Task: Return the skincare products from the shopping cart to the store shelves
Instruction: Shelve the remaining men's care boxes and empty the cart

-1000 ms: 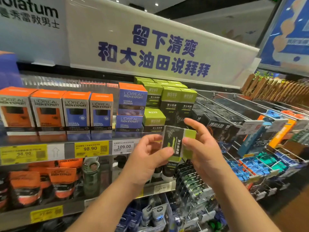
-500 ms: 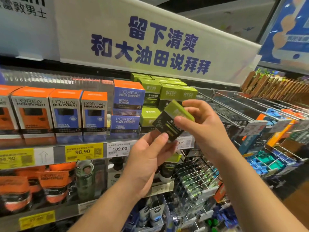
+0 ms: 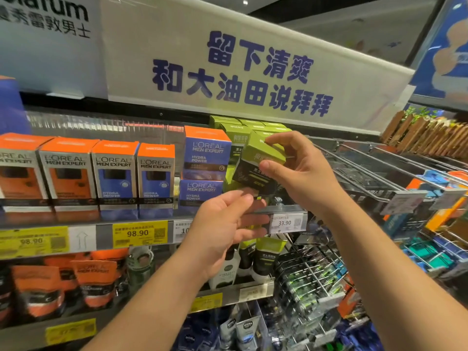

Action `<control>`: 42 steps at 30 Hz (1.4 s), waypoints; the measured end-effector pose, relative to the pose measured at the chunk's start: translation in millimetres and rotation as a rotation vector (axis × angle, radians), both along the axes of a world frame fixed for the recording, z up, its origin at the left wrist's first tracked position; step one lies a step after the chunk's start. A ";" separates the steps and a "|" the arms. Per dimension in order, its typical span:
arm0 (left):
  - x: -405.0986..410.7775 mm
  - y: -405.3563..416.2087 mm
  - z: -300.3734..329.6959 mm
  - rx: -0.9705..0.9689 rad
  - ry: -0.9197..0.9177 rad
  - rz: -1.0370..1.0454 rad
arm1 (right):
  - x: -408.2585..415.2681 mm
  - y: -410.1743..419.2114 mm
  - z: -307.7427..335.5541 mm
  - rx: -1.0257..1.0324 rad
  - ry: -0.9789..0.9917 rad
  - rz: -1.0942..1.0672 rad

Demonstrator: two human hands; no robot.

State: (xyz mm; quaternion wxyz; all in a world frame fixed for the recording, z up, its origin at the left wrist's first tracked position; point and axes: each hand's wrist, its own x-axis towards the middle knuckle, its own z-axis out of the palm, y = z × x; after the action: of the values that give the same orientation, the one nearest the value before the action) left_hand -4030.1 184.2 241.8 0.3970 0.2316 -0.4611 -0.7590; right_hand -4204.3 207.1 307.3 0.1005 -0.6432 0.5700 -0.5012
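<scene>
Tilting a little, the green and black box [image 3: 255, 164] was in the air in front of the top shelf [image 3: 88, 235], right before the stack of the same green boxes [image 3: 238, 130] that stood at the shelf's right end. The right hand [image 3: 301, 173] grasped it from the right side: the thumb pressed on its dark front face and the other fingers curled over its green top. The left hand [image 3: 228, 224] was below the box and a little to the left, palm turned up, with the fingers loosely bent and holding nothing; its fingertips were near the lower edge of the box, but I cannot tell if they touched it.

Just to the left of the green boxes stood two blue L'Oreal boxes [image 3: 206, 171], one on top of the other, and further left a row of orange-topped L'Oreal boxes [image 3: 91, 178]. A price tag marked 33.90 [image 3: 287, 222] hung on the shelf edge under the hands, and a yellow tag marked 98.90 [image 3: 140, 233] was more to the left. Wire racks [image 3: 367, 171] went off to the right side.
</scene>
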 end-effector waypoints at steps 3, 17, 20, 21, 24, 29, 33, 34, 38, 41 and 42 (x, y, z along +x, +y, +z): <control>1.6 -1.8 -2.5 0.001 -0.024 0.009 | 0.8 -8.4 -2.4 -0.034 0.055 -0.013; 0.0 -0.4 0.2 0.049 -0.123 0.103 | 12.0 -2.1 -30.1 0.021 0.009 0.033; -1.3 0.3 1.1 0.055 -0.144 0.124 | 12.8 0.0 -37.0 0.018 -0.007 0.017; -2.0 0.7 1.8 0.063 -0.149 0.127 | 13.5 -0.2 -37.5 0.013 -0.008 0.005; -4.3 0.8 3.6 0.099 -0.144 0.123 | 14.2 -3.4 -37.8 0.020 -0.005 -0.041; -6.3 0.8 8.1 0.183 -0.116 0.089 | 14.8 -3.5 -34.3 0.037 0.026 -0.094; -7.3 0.3 9.2 0.225 -0.109 0.059 | 17.1 -4.6 -32.4 0.059 -0.024 -0.098; -7.0 -0.3 8.9 0.226 -0.106 0.059 | 17.7 -4.1 -32.3 0.057 -0.023 -0.101; -6.1 -1.4 7.3 0.231 -0.088 0.035 | 18.2 -1.9 -34.1 0.052 -0.009 -0.144; -6.6 -2.1 0.6 0.205 -0.055 -0.007 | 17.6 4.4 -42.3 -0.010 -0.111 -0.168; -6.9 -2.2 -2.1 0.186 -0.042 -0.025 | 17.8 9.7 -46.6 -0.045 -0.139 -0.196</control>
State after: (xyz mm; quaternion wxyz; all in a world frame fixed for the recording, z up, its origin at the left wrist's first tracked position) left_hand -4037.0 182.1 239.7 0.3543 0.2777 -0.3996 -0.7985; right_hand -4186.5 216.9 260.7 0.0759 -0.5503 0.6105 -0.5645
